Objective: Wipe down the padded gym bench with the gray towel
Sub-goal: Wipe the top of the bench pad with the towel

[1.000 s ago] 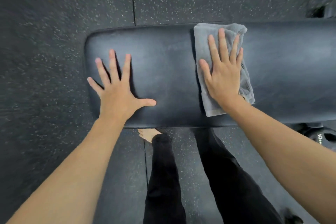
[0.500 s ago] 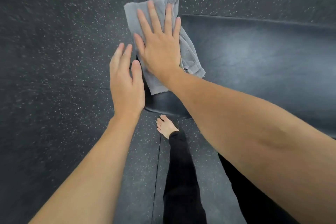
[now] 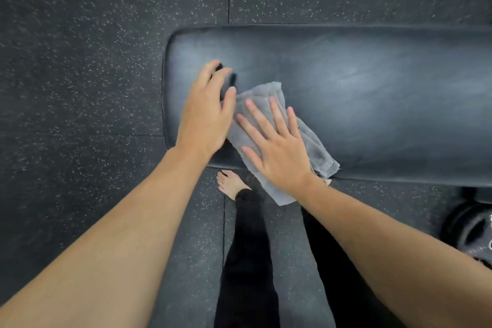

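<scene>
Head view, near to far. Bare foot (image 3: 229, 184) and black-trousered legs (image 3: 247, 261) stand on the speckled rubber floor (image 3: 80, 88) just short of the table (image 3: 372, 93), the padded gym bench, which runs from about 9 o'clock off to 3 o'clock. A dark weight plate (image 3: 471, 231) sits at 4 o'clock, blurred.

Risks, as judgement: the near corner of the gray towel (image 3: 269, 98) hangs off the table's front edge at 6 o'clock, so a pull toward the body could drag the cloth off onto the floor. The towel is folded and bunched, so a flat palm may slide over the top layer and the folds creep apart instead of wiping. The hands touch or nearly touch at the left thumb, so a sweep toward 9 o'clock could run the towel into the left hand. Most of the pad toward 3 o'clock looks streaky, likely needs more passes.

Pose: right hand (image 3: 277, 146) lies flat on the towel, fingers spread and pointing to 11 o'clock, grip wide, pressing down rather than clutching. Left hand (image 3: 206, 112) is at 10 o'clock near the table's rounded end, fingers curled and blurred, thumb beside the towel edge; whether it presses the pad or hovers cannot be told, and it holds nothing.
</scene>
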A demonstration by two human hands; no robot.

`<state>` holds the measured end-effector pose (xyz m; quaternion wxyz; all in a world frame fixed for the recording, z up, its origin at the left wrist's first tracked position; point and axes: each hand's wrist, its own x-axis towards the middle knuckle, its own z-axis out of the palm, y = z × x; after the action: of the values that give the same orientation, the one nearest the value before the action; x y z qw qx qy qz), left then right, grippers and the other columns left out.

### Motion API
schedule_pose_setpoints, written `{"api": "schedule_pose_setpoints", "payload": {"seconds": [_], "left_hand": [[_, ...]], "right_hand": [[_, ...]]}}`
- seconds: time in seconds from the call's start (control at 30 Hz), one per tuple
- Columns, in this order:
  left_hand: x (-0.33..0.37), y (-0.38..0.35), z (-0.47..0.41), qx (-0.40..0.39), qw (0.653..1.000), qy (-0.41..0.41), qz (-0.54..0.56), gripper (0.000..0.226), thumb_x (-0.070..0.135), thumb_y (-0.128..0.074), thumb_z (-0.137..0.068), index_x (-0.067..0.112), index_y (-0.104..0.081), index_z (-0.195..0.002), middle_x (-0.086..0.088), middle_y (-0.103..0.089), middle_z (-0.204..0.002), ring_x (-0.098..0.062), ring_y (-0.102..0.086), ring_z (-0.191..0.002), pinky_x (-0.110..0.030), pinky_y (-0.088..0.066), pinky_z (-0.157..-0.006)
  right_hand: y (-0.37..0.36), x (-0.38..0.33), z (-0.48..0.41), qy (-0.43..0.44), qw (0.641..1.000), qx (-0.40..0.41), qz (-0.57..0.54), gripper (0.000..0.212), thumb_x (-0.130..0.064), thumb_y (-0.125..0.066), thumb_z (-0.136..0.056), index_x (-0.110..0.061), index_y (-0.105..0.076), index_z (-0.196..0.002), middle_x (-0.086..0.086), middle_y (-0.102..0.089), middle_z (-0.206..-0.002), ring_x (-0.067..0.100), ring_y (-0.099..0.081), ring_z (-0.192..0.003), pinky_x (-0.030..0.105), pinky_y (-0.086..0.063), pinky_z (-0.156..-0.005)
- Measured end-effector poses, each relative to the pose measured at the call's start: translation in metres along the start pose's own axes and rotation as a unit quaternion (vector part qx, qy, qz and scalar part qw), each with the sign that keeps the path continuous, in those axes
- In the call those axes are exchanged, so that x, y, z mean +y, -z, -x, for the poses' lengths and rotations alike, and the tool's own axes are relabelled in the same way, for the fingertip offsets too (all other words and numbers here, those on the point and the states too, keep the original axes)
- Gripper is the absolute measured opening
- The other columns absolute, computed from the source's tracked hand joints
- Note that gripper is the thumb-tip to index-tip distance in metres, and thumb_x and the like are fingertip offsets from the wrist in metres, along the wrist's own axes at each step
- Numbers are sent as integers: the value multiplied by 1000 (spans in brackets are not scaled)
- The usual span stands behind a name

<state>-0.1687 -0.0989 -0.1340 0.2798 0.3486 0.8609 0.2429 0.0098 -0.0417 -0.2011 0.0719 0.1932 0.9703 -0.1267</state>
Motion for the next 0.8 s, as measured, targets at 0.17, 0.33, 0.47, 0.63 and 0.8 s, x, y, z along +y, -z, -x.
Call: {"api": "schedule_pose_setpoints", "payload": {"seconds": [0.17, 0.33, 0.47, 0.63, 0.8], "left_hand": [[62, -56, -7, -193, 972, 31, -131, 102, 20, -78, -85, 28, -11, -161, -5, 18, -168, -43, 16, -152, -65, -7, -121], [102, -111, -10, -320, 914, 85, -235, 172, 62, -92, -47, 22, 44, -144, -21, 62, -133, -58, 46, -129, -80, 12, -106], [97, -123, -11, -296, 919, 109, -238, 178, 68, -91, -41, 20, 52, -134, -24, 65, -127, -61, 44, -128, -81, 15, -100], [100, -123, -12, -293, 915, 123, -248, 181, 68, -91, -37, 21, 65, -115, -21, 67, -127, -59, 46, -129, -79, 17, -102], [106, -123, -12, -296, 907, 132, -268, 180, 68, -91, -36, 25, 62, -120, -21, 63, -134, -58, 45, -131, -78, 15, -104]], "right_hand": [[19, 120, 64, -216, 976, -2, -7, 62, -56, -25, -105, -31, -20, -162, -2, -11, -171, 36, -5, -158, 61, -11, -124], [33, 168, 74, -307, 951, -2, -39, 63, -58, -20, -104, -33, -13, -162, -3, -5, -172, 37, 0, -157, 62, -6, -125], [37, 160, 23, -307, 950, 34, -44, 62, -53, -22, -105, -30, -16, -162, 2, -8, -172, 41, -1, -157, 64, -6, -123], [47, 148, -78, -187, 981, 49, -33, 63, -55, -26, -104, -27, -27, -161, 4, -20, -170, 42, -12, -156, 63, -8, -123], [51, 192, -66, -148, 988, 27, -18, 62, -56, -22, -105, -29, -24, -161, 0, -20, -170, 34, -13, -157, 58, -9, -125]]}}
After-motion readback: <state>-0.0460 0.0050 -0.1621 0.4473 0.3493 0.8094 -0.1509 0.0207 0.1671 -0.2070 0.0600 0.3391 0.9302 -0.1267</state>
